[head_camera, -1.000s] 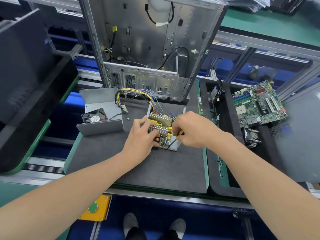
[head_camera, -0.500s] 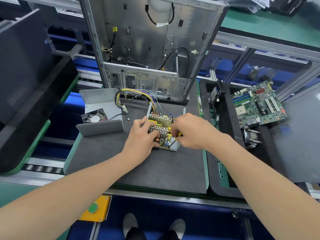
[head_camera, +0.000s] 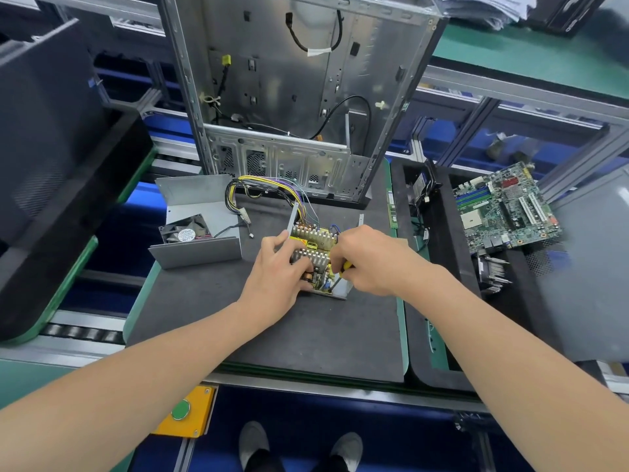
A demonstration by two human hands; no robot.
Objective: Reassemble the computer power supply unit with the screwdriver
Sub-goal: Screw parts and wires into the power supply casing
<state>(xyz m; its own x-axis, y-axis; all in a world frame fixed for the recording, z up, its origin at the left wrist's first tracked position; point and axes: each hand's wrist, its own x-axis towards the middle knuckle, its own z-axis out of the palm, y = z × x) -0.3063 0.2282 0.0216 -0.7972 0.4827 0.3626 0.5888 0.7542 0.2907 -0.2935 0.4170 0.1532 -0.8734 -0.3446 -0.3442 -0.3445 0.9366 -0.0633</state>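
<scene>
The opened power supply unit [head_camera: 316,240], a circuit board with silver heat sinks in a metal base, lies on the dark foam mat [head_camera: 272,335]. My left hand [head_camera: 275,270] grips its left side, thumb on the upright metal wall. My right hand [head_camera: 367,260] is curled round a screwdriver [head_camera: 342,272] with a yellow handle; its shaft slants down to the board's near right corner. The unit's grey metal cover [head_camera: 200,229] with its fan [head_camera: 185,231] sits to the left. A bundle of coloured wires [head_camera: 269,185] loops from the board toward the back.
An empty computer case [head_camera: 299,97] stands upright behind the mat. A green motherboard [head_camera: 503,209] lies on a black tray [head_camera: 439,301] to the right, with a heat sink [head_camera: 493,270] below it. A black panel [head_camera: 51,165] leans at left. A yellow button box [head_camera: 185,415] hangs at the bench front.
Both hands stay on the unit; my right hand has shifted only slightly with the screwdriver. The view has barely moved.
</scene>
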